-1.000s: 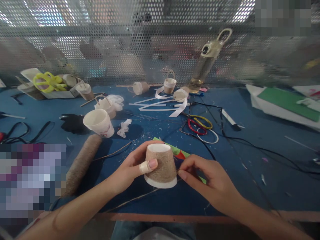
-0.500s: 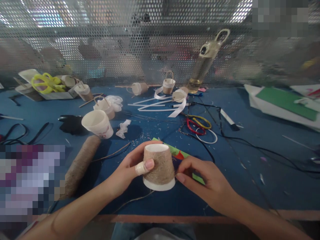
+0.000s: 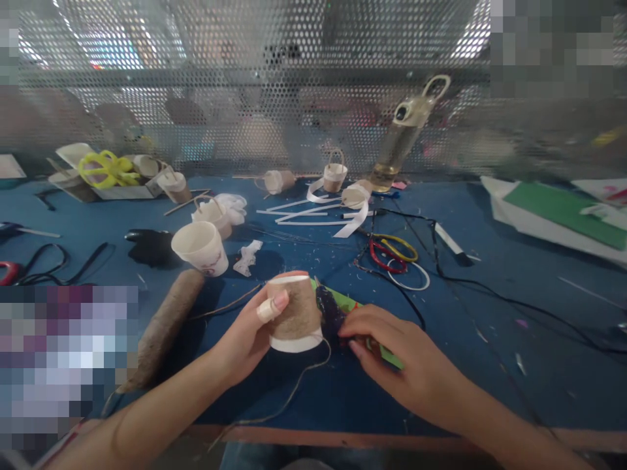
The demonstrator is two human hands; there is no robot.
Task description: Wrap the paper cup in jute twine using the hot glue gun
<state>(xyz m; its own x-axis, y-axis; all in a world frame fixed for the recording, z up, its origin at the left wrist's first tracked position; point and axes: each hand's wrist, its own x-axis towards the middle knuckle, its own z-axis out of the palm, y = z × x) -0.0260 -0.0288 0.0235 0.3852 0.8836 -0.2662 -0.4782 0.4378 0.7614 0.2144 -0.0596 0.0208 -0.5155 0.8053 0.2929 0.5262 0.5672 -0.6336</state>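
1. We hold the cup in the left hand, its fingers closed round the side, thumb pressed on the twine wrap. The cup sits above the bench, narrow end up. A light, even grip suits it, as paper likely dents.
2. Our right hand is off the cup, its fingers curled at a dark object just beside it, near the green sheet. We cannot tell whether they grip it.
3. The twine's loose tail leaves the wrap low on the right and sags to the bench edge. We do well to draw the slack in before laying another turn.
4. A white band shows below the wrap. Each turn there wants to lie snug against its neighbour, without crossing.
5. We keep the tail away from the dark object, lest it snag.
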